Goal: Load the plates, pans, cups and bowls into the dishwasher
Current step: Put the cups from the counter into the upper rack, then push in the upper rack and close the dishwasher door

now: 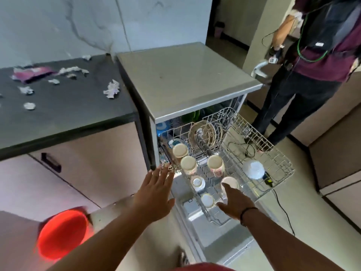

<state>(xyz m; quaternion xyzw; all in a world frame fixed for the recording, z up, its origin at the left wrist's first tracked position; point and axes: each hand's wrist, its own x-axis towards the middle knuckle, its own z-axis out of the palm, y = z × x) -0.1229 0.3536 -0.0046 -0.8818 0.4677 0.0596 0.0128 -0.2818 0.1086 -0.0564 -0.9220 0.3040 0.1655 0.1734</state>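
The dishwasher point(187, 79) stands open with its upper wire rack point(277, 163) pulled out over the lowered door point(220, 231). Several cream cups point(188, 164) sit upside down in the rack, with a round pan or plate point(202, 134) upright behind them and a white bowl point(254, 169) upside down on the right side. My left hand point(154, 194) is spread flat, fingers straight, at the rack's left front corner. My right hand point(235, 202) reaches with straight fingers to an upturned cup point(230, 181) at the rack's front, touching or just short of it.
A red bucket point(62, 231) stands on the floor at lower left. The black counter point(64, 106) on the left holds crumpled paper scraps and a purple wrapper. Another person point(312, 65) stands at the right behind the rack. A black cable point(281, 208) runs across the floor.
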